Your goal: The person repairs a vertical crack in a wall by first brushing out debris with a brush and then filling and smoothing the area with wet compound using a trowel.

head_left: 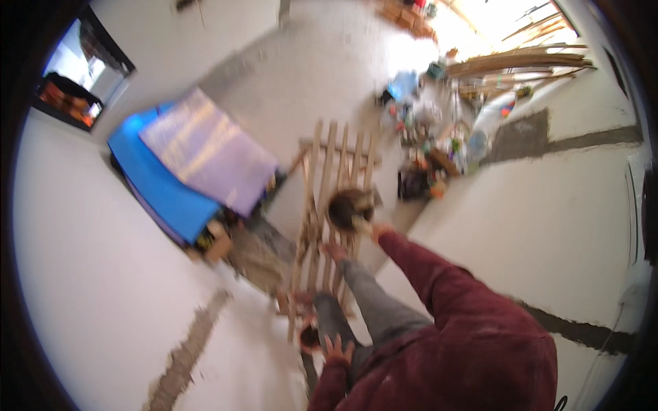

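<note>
On the slatted wooden platform (327, 157) sits a dark bucket (340, 208); the right hand (372, 232) is at its rim, grip too blurred for me to tell, while the left hand (338, 351) spreads, released, against a grey trouser leg (330, 316).

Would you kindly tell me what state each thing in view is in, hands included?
Right hand: at the round container; grip too blurred to tell.
Left hand: fingers spread, at the grey trouser leg.
Round container: open-topped, over the wooden platform; contents unclear.
Wooden platform: gaps between its slats.
Purple sheet: lying over the blue sheet.
Blue sheet: partly covered.
Wooden poles: piled together.
</note>
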`<action>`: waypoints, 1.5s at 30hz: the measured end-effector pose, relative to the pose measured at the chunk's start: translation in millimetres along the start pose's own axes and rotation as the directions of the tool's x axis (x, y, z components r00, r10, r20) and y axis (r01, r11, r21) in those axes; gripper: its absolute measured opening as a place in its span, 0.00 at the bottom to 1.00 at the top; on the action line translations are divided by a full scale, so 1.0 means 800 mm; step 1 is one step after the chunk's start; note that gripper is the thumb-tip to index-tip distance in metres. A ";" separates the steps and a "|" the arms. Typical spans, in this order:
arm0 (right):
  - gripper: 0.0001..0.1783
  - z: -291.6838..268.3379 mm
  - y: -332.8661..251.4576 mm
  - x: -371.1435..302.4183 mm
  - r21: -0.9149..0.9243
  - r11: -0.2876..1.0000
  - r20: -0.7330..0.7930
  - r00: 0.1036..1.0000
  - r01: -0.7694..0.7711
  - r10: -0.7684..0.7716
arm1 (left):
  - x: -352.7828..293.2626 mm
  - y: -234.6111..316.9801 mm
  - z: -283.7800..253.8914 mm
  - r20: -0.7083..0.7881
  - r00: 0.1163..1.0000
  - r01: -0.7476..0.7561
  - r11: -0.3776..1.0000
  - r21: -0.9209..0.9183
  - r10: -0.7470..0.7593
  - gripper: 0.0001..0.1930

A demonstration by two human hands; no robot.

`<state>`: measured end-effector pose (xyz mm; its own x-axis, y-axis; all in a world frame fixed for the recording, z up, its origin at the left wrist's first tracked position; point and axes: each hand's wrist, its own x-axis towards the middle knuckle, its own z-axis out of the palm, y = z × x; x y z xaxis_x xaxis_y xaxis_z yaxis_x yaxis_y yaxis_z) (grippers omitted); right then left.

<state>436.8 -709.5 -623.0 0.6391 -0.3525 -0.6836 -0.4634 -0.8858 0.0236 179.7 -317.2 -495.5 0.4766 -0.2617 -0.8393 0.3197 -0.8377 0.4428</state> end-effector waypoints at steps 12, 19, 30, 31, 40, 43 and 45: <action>0.37 0.061 -0.139 0.143 -0.222 0.973 0.226 0.974 0.071 -0.020 | 0.051 0.023 -0.005 -0.117 0.969 0.218 0.976 -0.001 -0.216 0.28; 0.27 0.181 -0.051 0.225 -0.336 0.917 0.170 0.971 0.217 -0.168 | 0.060 0.016 -0.021 -0.040 0.955 0.294 0.955 0.036 -0.292 0.29; 0.21 0.173 0.156 0.202 0.408 0.913 0.279 0.948 0.031 -0.156 | 0.047 0.006 -0.019 -0.040 0.942 0.327 0.936 -0.131 -0.334 0.30; 0.22 0.154 0.165 0.188 0.452 0.891 0.321 0.939 -0.036 -0.125 | 0.046 0.003 -0.018 -0.056 0.935 0.337 0.927 -0.167 -0.350 0.30; 0.24 -0.021 -0.249 -0.056 0.493 0.801 0.645 0.476 0.339 -0.598 | 0.069 -0.020 0.019 -0.091 0.854 0.388 0.744 -0.544 -0.512 0.32; 0.21 0.010 -0.438 -0.142 0.515 0.471 0.530 0.166 0.716 -0.832 | 0.075 -0.010 0.035 -0.043 0.833 0.399 0.652 -0.645 -0.552 0.32; 0.21 0.025 -0.562 -0.223 0.608 0.548 0.615 0.096 0.575 -0.782 | 0.075 -0.005 0.023 0.015 0.834 0.410 0.603 -0.685 -0.551 0.32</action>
<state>518.7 -242.2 -526.5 0.0461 0.8448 -0.5331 -0.2599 -0.5051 -0.8230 192.2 -338.3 -553.6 0.2095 0.2362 -0.9489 0.9487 -0.2841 0.1388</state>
